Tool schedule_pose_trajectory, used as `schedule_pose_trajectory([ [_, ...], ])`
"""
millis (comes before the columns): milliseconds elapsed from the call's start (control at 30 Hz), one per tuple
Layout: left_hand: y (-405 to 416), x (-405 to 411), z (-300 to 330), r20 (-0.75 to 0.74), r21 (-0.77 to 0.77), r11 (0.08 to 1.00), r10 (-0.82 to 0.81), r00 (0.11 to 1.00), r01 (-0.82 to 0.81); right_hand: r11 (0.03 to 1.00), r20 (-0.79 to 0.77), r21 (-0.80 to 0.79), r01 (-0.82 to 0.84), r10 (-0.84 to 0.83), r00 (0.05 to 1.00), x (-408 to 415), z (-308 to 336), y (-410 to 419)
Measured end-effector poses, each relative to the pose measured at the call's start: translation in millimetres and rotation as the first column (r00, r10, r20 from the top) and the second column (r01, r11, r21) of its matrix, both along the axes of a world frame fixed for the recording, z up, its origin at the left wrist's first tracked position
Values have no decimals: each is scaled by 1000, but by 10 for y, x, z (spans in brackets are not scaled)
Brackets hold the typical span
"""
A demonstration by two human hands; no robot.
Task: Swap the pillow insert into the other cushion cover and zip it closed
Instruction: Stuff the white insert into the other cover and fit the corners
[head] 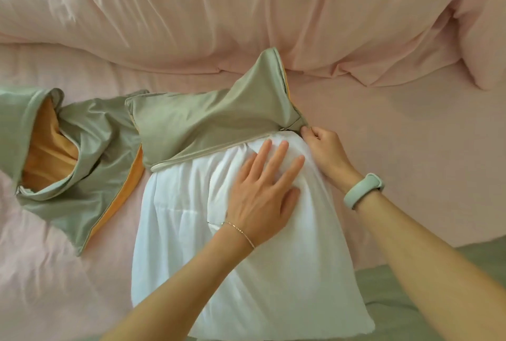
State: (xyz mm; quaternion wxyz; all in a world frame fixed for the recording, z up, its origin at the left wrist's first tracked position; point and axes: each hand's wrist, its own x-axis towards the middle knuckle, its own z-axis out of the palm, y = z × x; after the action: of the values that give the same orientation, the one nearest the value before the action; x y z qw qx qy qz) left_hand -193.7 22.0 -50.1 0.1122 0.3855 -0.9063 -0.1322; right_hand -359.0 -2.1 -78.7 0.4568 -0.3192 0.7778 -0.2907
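My left hand (262,192) lies flat, fingers spread, holding nothing, pressing on the white pillow insert (246,253). My right hand (325,151) is closed in a narrow pinch on the edge of the green cushion cover (208,121), at the corner of its opening next to the zipper pull (282,128). The insert is the reference: only its far end sits inside the cover's mouth; the greater part lies outside, on my side of the opening, resting on the pink bedding (383,135). Risks, as I judge them: if I push with the flat palm alone, the filling may bunch at the mouth and stall; if the pinch slips, the opening will collapse onto the insert; forcing the bulk through may strain the zipper end or catch white fabric in the teeth later. The insert looks soft, creased and compressed where my palm bears on it. The second cover (74,165), green with orange lining, lies crumpled and open just left of the insert.
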Motion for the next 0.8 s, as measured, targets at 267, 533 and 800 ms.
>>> schedule_pose_trajectory([
  [267, -320, 483, -452, 244, -69, 982, 186, 952, -174, 995, -76, -50, -85, 81, 994, -12, 74, -44],
  [533, -455, 430, -357, 155, 149, 982, 90, 984, -113, 999, -147, 38, -7, 12, 989, 113, 46, -36],
  [800, 274, 519, -353, -265, -27, 997, 68, 962, -78, 971, -417, 202, -129, 205, 885, -32, 29, 145],
])
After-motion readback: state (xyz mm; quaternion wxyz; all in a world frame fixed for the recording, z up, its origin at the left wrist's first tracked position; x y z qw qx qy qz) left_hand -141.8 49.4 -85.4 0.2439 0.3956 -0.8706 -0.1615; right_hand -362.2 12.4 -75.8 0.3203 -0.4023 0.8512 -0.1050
